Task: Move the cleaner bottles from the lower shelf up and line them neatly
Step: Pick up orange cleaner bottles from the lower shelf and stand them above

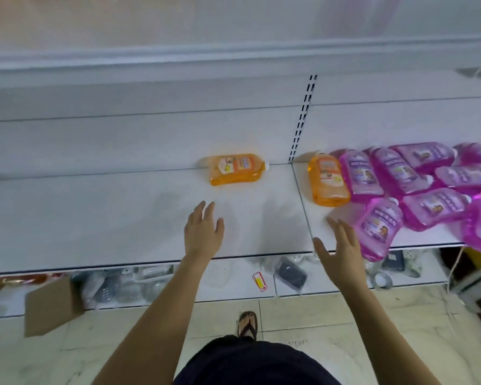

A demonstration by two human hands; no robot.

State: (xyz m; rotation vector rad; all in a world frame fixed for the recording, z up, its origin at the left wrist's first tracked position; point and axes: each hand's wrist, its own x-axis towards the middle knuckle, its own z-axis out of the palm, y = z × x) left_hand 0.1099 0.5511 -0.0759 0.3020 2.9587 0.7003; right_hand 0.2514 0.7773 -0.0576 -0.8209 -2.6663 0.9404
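Item 1. White shelf (pixel 95 212), middle level, two panels meeting at a seam below a slotted upright (pixel 303 118).

Item 2. Orange bottle (pixel 235 169), lying flat on its side at the far middle of the shelf, cap to the right. The label print is too blurred to read.

Item 3. Second orange bottle (pixel 328 180), lying flat just right of the seam and touching the purple pile.

Item 4. Purple bottles (pixel 417 176), a loose overlapping heap at the right. The count is uncertain, as several are blurred and the rightmost are cut off by the frame edge. One purple bottle (pixel 378 229) overhangs the shelf's near edge.

Item 5. Left hand (pixel 203 229), over the bare shelf near the middle, fingers extended and spread, holding nothing.

Item 6. Right hand (pixel 342 245), fingers splayed, empty, just beside the overhanging purple bottle. Whether it touches the bottle cannot be told.

Item 7. Lower shelf (pixel 233 293), mostly hidden under the middle shelf. It carries clear plastic-wrapped goods, hard to identify, a dark pouch (pixel 292 272), a red-and-yellow tag (pixel 259 281) and a tape roll (pixel 382 280).

Item 8. Cardboard box (pixel 53 307), at the near left, partly under the shelf.

Item 9. Upper shelf edge (pixel 233 59), far and heavily blurred.
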